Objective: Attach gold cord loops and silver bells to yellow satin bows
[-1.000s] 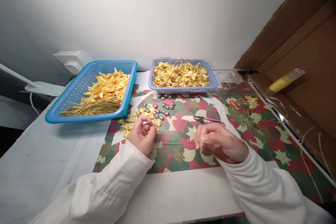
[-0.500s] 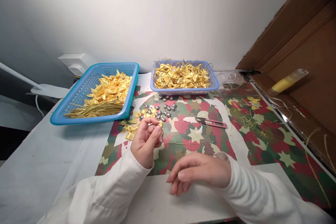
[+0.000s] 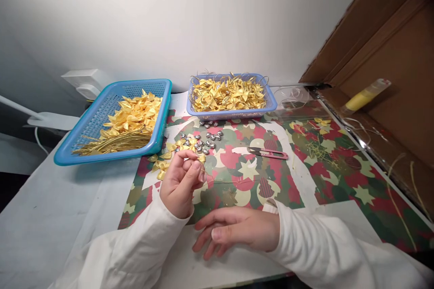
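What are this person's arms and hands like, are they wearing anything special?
Both arms are covered by long white sleeves of soft, loosely creased cloth: the left sleeve and the right sleeve both end at the wrist. The left hand and the right hand are bare: no gloves, and no ring or watch shows.
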### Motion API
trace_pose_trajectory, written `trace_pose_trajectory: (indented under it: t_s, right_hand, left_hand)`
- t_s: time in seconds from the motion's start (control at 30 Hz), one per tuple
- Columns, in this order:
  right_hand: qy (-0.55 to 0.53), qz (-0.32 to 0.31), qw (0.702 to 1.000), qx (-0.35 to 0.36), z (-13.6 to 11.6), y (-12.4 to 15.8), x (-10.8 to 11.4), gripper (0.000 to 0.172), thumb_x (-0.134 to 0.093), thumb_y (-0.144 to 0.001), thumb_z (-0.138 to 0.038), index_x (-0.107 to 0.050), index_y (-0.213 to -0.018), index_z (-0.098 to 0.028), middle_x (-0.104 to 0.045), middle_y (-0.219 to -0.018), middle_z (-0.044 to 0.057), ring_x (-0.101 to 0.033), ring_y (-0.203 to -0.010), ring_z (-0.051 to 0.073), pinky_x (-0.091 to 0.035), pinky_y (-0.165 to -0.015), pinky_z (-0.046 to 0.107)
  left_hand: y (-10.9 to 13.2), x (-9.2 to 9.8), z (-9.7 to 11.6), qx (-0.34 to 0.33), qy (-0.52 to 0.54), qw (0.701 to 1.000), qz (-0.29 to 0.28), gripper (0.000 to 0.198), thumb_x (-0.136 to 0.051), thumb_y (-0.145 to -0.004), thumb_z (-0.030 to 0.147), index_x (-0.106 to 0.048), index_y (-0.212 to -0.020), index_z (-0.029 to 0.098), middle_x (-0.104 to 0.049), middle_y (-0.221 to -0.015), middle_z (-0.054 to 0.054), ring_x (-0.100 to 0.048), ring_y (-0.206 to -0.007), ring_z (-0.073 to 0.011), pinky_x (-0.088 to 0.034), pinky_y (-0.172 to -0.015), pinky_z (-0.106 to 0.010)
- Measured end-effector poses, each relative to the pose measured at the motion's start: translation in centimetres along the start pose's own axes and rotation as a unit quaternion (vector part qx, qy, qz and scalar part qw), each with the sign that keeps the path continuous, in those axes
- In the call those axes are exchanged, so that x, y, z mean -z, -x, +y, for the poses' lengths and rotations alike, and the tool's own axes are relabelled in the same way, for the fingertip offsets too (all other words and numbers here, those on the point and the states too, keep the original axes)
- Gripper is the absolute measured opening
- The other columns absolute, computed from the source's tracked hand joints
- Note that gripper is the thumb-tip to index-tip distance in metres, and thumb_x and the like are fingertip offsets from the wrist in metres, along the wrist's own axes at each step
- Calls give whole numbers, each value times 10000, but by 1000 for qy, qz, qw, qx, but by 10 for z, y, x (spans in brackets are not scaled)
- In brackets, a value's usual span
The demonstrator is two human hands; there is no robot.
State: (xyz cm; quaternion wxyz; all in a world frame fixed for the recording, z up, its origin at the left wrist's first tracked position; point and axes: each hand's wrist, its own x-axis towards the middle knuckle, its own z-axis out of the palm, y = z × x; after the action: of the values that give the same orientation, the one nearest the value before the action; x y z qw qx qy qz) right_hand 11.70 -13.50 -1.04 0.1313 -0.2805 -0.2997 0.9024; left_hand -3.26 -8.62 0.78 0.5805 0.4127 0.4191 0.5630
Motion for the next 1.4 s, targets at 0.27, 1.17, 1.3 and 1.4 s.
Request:
trace_pose_trajectory:
  t_s: [0.27,1.17,1.3,1.4]
  right_hand:
    - [-149,26,973,176,-8,0,-10,394,-660,-786,-477,-647,-1072,-205,-634,-1104,85,-600,-944,158,-432,-814,307]
    - [125,285,859,407,-20,11,2,346,-478,-921,-421,-702,-986,-166,-727,-825,60,-665,-707,141,-540,-705,295]
    - [128,284,860,405,-19,11,3,331,-478,-924,-411,-705,-1005,-183,-726,-794,47,-667,-704,143,-534,-734,312]
    - [141,299,860,390,-20,12,4,342,-480,-920,-430,-707,-1019,-194,-726,-797,44,-673,-735,149,-520,-788,333]
  left_hand:
    - [20,-2,13,-109,-128,979,-113,65,-591,-813,203,-592,-855,252,-550,-564,12,-454,-436,-107,-342,-422,-213]
    - [6,11,5,-365,-395,763,-358,279,-466,-679,-13,-470,-843,212,-607,-549,21,-500,-434,-108,-369,-435,-197]
    - [8,16,-3,-332,-375,796,-339,246,-470,-698,15,-486,-845,211,-590,-562,29,-504,-444,-94,-375,-453,-191]
    - [9,18,-7,-303,-373,814,-326,207,-475,-722,36,-481,-829,212,-567,-560,37,-484,-451,-86,-378,-470,-188]
